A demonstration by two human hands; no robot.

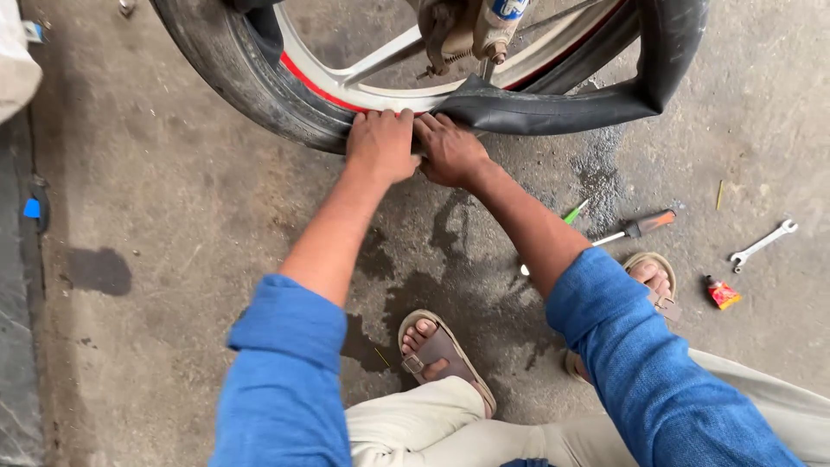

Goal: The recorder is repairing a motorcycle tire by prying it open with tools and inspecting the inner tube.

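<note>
A screwdriver (638,227) with a black and orange handle is seen lying on the wet concrete floor (173,216); a green-tipped tool (574,212) is laid just beside it; a silver spanner (762,245) rests further right; a small red tube (721,294) lies near the spanner; a blue scrap (32,208) is seen at the left edge.

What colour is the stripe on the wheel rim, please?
Red, on the rim, best seen in the head view.
</note>
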